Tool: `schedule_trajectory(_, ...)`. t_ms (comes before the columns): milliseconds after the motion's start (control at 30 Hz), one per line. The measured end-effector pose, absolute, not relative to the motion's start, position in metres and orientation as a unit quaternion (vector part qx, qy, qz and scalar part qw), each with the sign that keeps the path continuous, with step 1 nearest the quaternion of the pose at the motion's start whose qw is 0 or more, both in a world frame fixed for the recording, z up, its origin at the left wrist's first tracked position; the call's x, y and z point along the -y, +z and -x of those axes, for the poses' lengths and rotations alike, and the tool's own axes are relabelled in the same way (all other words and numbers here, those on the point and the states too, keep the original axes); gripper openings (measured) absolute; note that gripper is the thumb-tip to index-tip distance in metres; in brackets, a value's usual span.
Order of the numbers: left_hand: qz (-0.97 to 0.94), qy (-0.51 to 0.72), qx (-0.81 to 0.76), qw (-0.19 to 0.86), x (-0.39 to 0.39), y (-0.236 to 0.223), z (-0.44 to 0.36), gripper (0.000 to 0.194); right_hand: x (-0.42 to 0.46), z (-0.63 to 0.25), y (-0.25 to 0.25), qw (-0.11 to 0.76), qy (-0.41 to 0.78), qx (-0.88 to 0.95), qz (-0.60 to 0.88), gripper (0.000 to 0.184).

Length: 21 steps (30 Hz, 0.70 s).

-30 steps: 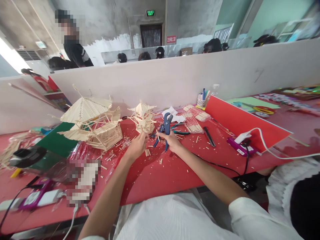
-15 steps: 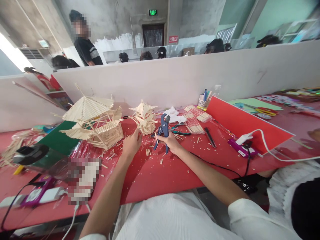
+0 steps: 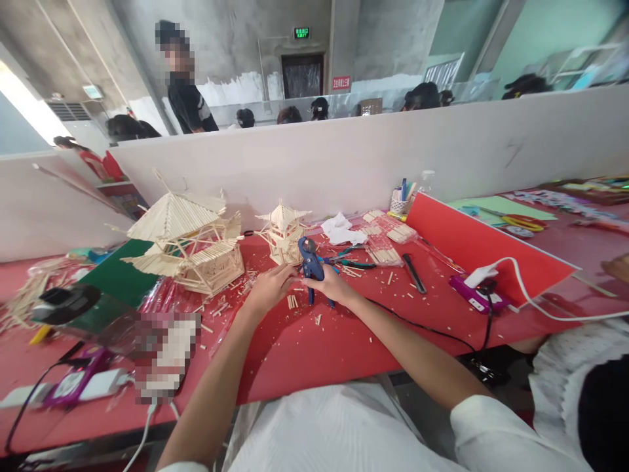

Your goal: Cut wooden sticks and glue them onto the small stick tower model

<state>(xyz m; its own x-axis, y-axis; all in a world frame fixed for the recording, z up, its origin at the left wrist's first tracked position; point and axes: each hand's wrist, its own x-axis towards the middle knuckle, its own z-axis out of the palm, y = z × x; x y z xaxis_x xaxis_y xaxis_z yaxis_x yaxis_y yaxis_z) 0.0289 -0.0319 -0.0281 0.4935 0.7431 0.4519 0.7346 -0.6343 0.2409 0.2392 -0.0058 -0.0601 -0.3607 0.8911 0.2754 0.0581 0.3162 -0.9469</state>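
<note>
My right hand is closed round a blue-handled pipe cutter, its head pointing away from me. My left hand has come up against it from the left, with bent fingertips close to the cutter and my right fingers. Whatever those left fingers pinch is too small to make out. Just behind the hands stands a small pavilion model built of thin wooden sticks. A larger stick-built pavilion sits to its left. Short cut stick pieces lie on the red table below the hands.
Pliers, a black utility knife and bagged sticks lie to the right, before a red board. Purple power strips with cables sit on both sides. A white partition closes off the back, with people beyond.
My left hand has moved right to meet my right hand. The cutter has shifted slightly left and tilted that way. A short stick seen in my right fingers earlier is now hidden.
</note>
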Motion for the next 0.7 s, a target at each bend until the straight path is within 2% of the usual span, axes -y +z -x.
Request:
schedule_trajectory(300, -0.841, 0.280, -0.462, 0.035, 0.024, -0.032, -0.021, 0.021, 0.009, -0.241, -0.051, 0.462, 0.463, 0.664, 0.364, 0.030)
schedule_trajectory(500, -0.855, 0.167, -0.483, 0.083, 0.028, -0.030, -0.021, 0.019, 0.007, -0.243, -0.051, 0.449, 0.347, 0.720, 0.399, 0.022)
schedule_trajectory(700, -0.881, 0.093, -0.455, 0.093, 0.033, -0.033, -0.026, 0.040, 0.006, -0.243, -0.054, 0.459, 0.322, 0.726, 0.399, 0.020)
